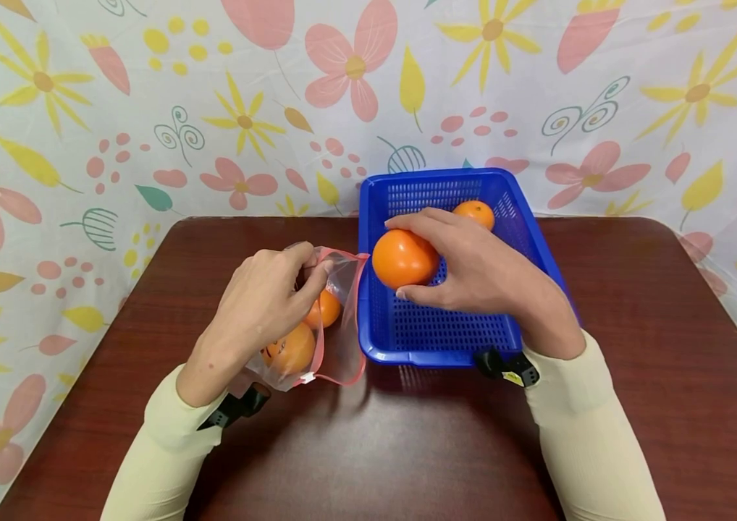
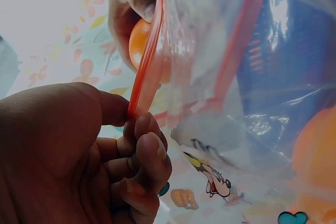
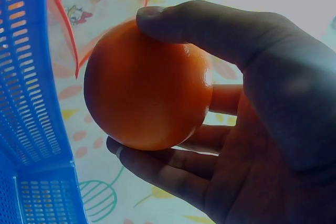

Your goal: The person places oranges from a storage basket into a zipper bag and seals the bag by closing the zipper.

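Note:
My left hand (image 1: 254,297) pinches the red zip edge of a clear plastic zip bag (image 2: 152,56) between thumb and fingers, and the bag's mouth gapes toward the basket. Inside the bag lie oranges: a larger one (image 1: 293,351) near the front and a smaller one (image 1: 326,310) behind it. My right hand (image 1: 479,264) grips a big, shiny orange (image 3: 147,87), thumb on one side and fingers curled round the other. In the head view this orange overlaps the left part of a blue basket (image 1: 366,333), close to the bag's mouth.
Another orange (image 1: 475,213) sits at the back of the basket, partly behind my right hand. The dark wooden table (image 1: 407,449) ends at a flower-printed cloth (image 1: 264,101) at the back. A white slider (image 1: 307,378) shows on the bag's zip.

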Action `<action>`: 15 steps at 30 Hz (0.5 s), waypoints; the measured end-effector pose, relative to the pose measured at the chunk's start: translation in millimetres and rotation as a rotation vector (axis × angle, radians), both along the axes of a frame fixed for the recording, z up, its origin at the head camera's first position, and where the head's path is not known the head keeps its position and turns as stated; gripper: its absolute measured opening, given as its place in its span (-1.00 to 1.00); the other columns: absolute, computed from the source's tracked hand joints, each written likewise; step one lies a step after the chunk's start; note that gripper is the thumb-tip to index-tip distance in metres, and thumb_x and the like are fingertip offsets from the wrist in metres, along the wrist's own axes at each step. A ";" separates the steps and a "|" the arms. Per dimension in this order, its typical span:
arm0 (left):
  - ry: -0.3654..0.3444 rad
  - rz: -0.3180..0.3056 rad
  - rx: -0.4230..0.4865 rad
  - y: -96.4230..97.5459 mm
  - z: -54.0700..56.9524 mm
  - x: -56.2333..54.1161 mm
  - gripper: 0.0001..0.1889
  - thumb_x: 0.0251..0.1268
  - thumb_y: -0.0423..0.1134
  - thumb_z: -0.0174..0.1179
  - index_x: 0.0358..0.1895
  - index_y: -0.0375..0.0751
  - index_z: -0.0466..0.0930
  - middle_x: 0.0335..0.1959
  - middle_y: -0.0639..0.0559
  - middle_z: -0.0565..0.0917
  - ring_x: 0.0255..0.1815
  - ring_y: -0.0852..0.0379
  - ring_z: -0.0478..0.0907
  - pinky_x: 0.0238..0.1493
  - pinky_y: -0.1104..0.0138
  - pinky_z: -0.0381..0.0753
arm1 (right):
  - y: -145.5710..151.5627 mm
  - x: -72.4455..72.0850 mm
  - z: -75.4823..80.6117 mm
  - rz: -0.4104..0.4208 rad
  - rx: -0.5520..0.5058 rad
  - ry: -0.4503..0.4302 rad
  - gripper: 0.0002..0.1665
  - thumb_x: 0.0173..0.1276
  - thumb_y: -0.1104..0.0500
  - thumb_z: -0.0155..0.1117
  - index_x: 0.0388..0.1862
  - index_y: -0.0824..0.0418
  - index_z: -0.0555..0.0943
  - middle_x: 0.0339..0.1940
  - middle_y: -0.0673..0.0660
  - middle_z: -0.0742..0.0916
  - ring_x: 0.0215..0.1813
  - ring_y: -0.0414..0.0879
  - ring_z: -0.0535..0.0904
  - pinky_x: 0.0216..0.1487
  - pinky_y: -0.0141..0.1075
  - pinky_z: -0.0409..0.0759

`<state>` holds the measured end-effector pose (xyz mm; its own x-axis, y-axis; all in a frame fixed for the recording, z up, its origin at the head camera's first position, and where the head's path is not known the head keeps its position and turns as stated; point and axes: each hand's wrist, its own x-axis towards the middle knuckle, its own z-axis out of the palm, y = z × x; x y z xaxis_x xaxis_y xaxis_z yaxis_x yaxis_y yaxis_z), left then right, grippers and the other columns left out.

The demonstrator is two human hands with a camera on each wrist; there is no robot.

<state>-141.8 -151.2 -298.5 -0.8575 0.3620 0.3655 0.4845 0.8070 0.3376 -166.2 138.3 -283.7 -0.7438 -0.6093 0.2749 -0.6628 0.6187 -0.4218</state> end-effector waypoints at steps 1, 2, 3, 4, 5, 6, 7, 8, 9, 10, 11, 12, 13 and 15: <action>0.000 0.000 0.000 -0.2 0.1 0.1 -0.64 0.57 -0.04 0.16 -0.48 0.02 0.40 -0.71 0.15 0.31 -0.70 0.16 0.32 -0.63 0.24 0.20 | -0.9 1.0 0.4 0.005 -0.001 0.004 -0.13 0.19 -0.02 0.66 0.45 0.11 0.53 0.26 0.08 0.68 0.27 -0.01 0.55 0.22 -0.01 0.62; 0.000 0.001 -0.001 -0.5 0.2 0.3 -0.65 0.57 -0.04 0.16 -0.48 0.02 0.40 -0.71 0.15 0.31 -0.70 0.16 0.32 -0.63 0.24 0.20 | -1.9 1.7 0.7 0.013 -0.002 0.009 -0.13 0.19 -0.02 0.66 0.45 0.11 0.53 0.25 0.08 0.68 0.25 -0.02 0.56 0.21 -0.03 0.62; -0.001 0.001 -0.001 -0.7 0.3 0.4 -0.65 0.57 -0.03 0.17 -0.48 0.02 0.40 -0.71 0.15 0.31 -0.70 0.16 0.32 -0.63 0.24 0.20 | -2.9 2.6 0.9 0.020 -0.003 0.012 -0.14 0.19 -0.02 0.66 0.44 0.11 0.53 0.24 0.07 0.69 0.23 -0.03 0.57 0.20 -0.04 0.62; -0.001 0.001 -0.002 -0.9 0.4 0.6 -0.65 0.57 -0.03 0.17 -0.48 0.02 0.40 -0.71 0.15 0.31 -0.70 0.16 0.32 -0.63 0.24 0.21 | -3.9 3.4 1.0 0.027 -0.003 0.015 -0.13 0.19 -0.03 0.66 0.44 0.11 0.53 0.22 0.06 0.68 0.21 -0.05 0.57 0.19 -0.06 0.63; -0.001 0.002 -0.003 -1.2 0.5 0.7 -0.64 0.57 -0.03 0.17 -0.48 0.01 0.40 -0.71 0.15 0.31 -0.70 0.16 0.32 -0.63 0.24 0.21 | -5.0 4.1 1.0 0.034 -0.003 0.020 -0.14 0.19 -0.03 0.66 0.44 0.11 0.53 0.21 0.06 0.68 0.20 -0.06 0.57 0.18 -0.08 0.63; -0.001 0.002 -0.003 -1.4 0.7 0.8 -0.64 0.57 -0.03 0.17 -0.48 0.01 0.40 -0.71 0.15 0.31 -0.70 0.16 0.33 -0.63 0.24 0.21 | -6.2 4.7 1.0 0.042 -0.004 0.023 -0.14 0.19 -0.03 0.66 0.44 0.10 0.53 0.20 0.05 0.68 0.18 -0.08 0.57 0.18 -0.10 0.63; 0.000 0.003 -0.003 -1.5 0.8 0.9 -0.64 0.57 -0.02 0.17 -0.48 0.01 0.40 -0.72 0.14 0.31 -0.70 0.16 0.33 -0.63 0.24 0.21 | -7.5 5.5 1.0 0.053 -0.005 0.026 -0.14 0.19 -0.02 0.66 0.44 0.11 0.53 0.18 0.04 0.68 0.17 -0.09 0.58 0.17 -0.11 0.63; 0.000 0.003 -0.003 -1.7 1.0 1.0 -0.64 0.57 -0.02 0.17 -0.48 0.01 0.40 -0.72 0.14 0.31 -0.70 0.16 0.33 -0.63 0.24 0.21 | -9.0 6.4 0.9 0.062 -0.006 0.029 -0.13 0.19 -0.03 0.66 0.44 0.11 0.53 0.17 0.03 0.68 0.16 -0.10 0.58 0.17 -0.13 0.63; 0.000 0.004 -0.002 -1.8 1.2 1.1 -0.63 0.57 -0.02 0.17 -0.48 0.01 0.40 -0.72 0.14 0.31 -0.70 0.16 0.33 -0.63 0.24 0.21 | -10.4 7.5 0.9 0.069 -0.007 0.027 -0.13 0.19 -0.03 0.66 0.44 0.10 0.53 0.17 0.03 0.68 0.15 -0.12 0.57 0.17 -0.14 0.63; 0.000 0.005 -0.001 -1.9 1.5 1.2 -0.63 0.57 -0.02 0.17 -0.48 0.01 0.40 -0.72 0.14 0.31 -0.70 0.16 0.32 -0.63 0.24 0.21 | -11.9 8.4 0.5 0.077 -0.007 0.027 -0.13 0.19 -0.04 0.66 0.45 0.10 0.52 0.16 0.02 0.67 0.14 -0.13 0.57 0.17 -0.15 0.63; 0.001 0.004 -0.001 -1.9 1.8 1.4 -0.63 0.57 -0.02 0.17 -0.48 0.01 0.40 -0.72 0.14 0.30 -0.70 0.15 0.32 -0.63 0.24 0.21 | -13.5 9.3 0.3 0.086 -0.007 0.028 -0.13 0.19 -0.05 0.66 0.44 0.11 0.52 0.17 0.02 0.68 0.15 -0.13 0.57 0.18 -0.16 0.63; 0.000 0.004 0.000 -1.9 2.1 1.4 -0.64 0.57 -0.02 0.17 -0.49 0.01 0.40 -0.72 0.14 0.30 -0.70 0.15 0.32 -0.63 0.24 0.21 | -15.3 10.2 0.2 0.096 -0.007 0.026 -0.13 0.20 -0.05 0.66 0.45 0.12 0.52 0.18 0.02 0.68 0.16 -0.13 0.57 0.19 -0.16 0.63; 0.000 0.005 0.000 -1.9 2.5 1.5 -0.64 0.57 -0.03 0.16 -0.48 0.01 0.40 -0.73 0.14 0.30 -0.71 0.15 0.32 -0.63 0.24 0.21 | -17.2 10.9 -0.1 0.105 -0.008 0.024 -0.13 0.20 -0.06 0.65 0.45 0.12 0.52 0.19 0.02 0.68 0.17 -0.12 0.57 0.20 -0.15 0.63; -0.002 0.005 -0.001 -2.0 3.4 1.7 -0.65 0.56 -0.04 0.16 -0.48 0.01 0.40 -0.73 0.14 0.31 -0.72 0.16 0.31 -0.64 0.24 0.22 | -21.4 11.3 -1.0 0.122 -0.010 0.020 -0.12 0.21 -0.06 0.64 0.46 0.13 0.51 0.22 0.03 0.67 0.18 -0.11 0.57 0.23 -0.14 0.62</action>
<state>-140.1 -153.2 -295.1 -0.8602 0.3577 0.3635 0.4796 0.8097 0.3382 -154.9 116.9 -284.7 -0.6583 -0.6923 0.2956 -0.7415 0.5288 -0.4129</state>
